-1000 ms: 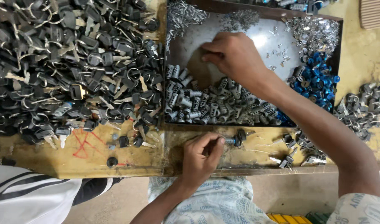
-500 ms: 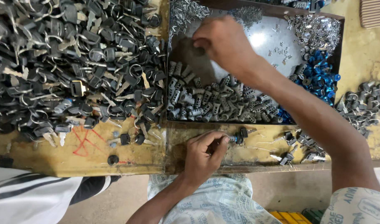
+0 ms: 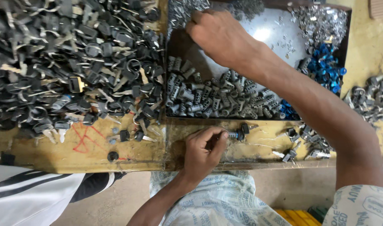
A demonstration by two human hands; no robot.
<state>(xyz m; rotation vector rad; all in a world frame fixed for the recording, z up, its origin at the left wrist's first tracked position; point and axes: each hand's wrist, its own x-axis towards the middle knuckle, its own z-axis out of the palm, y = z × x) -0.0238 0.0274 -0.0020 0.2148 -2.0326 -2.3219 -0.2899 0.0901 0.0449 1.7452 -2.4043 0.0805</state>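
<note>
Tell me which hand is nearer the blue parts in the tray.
Right. The right hand reaches into the tray's far left corner, left of the blue parts; the left hand is below the tray, holding a small cylinder.

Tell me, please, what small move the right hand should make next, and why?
Probably pinch one small silver piece and lift it out. The right hand is fingertips-down in the silver pile at the tray's far corner, while the left hand holds a lock cylinder at the bench edge.
</note>
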